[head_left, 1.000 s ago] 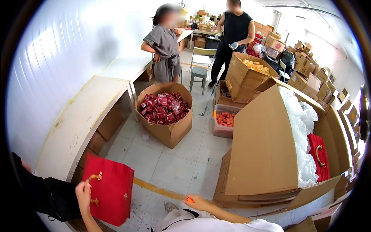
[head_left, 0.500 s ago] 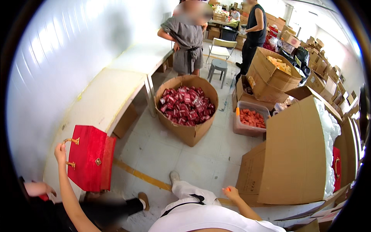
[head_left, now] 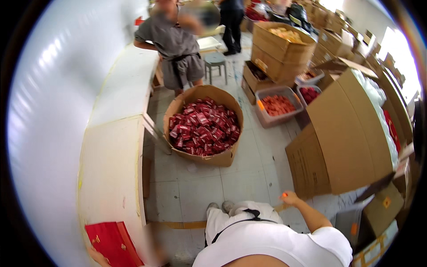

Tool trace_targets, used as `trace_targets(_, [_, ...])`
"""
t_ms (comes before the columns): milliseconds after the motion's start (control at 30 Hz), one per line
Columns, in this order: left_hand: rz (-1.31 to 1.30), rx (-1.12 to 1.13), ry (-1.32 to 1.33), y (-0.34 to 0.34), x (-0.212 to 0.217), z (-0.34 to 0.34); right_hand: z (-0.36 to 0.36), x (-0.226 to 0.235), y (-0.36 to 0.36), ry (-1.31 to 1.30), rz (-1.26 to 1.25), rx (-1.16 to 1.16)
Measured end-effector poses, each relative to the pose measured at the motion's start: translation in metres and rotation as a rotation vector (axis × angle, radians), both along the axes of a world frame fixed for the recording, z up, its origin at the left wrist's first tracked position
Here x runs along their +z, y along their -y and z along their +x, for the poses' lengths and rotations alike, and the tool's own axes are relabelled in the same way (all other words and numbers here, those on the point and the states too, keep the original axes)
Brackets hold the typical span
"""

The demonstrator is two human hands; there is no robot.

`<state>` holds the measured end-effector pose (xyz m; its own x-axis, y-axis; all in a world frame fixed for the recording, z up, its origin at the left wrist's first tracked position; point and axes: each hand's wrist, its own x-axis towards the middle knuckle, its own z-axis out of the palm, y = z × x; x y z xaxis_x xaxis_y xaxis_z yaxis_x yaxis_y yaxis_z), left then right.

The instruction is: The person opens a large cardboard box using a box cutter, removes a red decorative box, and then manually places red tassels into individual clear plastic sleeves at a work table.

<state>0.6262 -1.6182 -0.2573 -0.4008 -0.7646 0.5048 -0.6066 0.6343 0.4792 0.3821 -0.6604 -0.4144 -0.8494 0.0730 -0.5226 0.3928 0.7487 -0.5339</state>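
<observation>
A long white table (head_left: 113, 178) runs along the wall of a workroom crowded with cartons. At its near end lies a red gift bag (head_left: 111, 242), the left hand (head_left: 95, 256) gripping its lower edge. The right hand (head_left: 289, 197) hangs loosely closed over the floor, orange at one fingertip.
</observation>
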Motion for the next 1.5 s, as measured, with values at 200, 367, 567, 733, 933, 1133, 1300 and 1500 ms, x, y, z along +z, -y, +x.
trace_targets(200, [0.022, 0.089, 0.194, -0.035, -0.055, -0.115, 0.038, 0.059, 0.051, 0.263, -0.143, -0.544])
trace_targets(367, [-0.066, 0.156, 0.263, -0.055, -0.058, -0.165, 0.024, 0.038, 0.067, 0.213, -0.307, -0.702])
trace_targets(567, [-0.461, 0.141, 0.237, -0.092, -0.061, -0.258, -0.007, 0.066, 0.048, 0.094, -0.785, -1.061])
trace_targets(733, [-0.202, -0.539, 0.063, -0.291, -0.133, -0.45, -0.074, 0.091, -0.02, 0.023, -0.893, -1.186])
trace_targets(933, [0.436, -1.473, 0.595, -0.644, -0.104, -0.564, -0.193, 0.088, -0.104, -0.243, -0.662, -0.819])
trace_targets(1133, [0.663, -1.929, 1.107, -0.806, -0.098, -0.626, -0.302, 0.067, -0.146, -0.359, -0.525, -0.59])
trace_targets(1300, [0.447, -1.771, 1.108, -0.817, -0.092, -0.711, -0.427, 0.063, -0.156, -0.339, -0.694, -0.533])
trace_targets(1500, [0.678, -1.662, 1.022, -0.85, -0.057, -0.852, -0.585, 0.094, -0.176, -0.161, -1.015, -0.501])
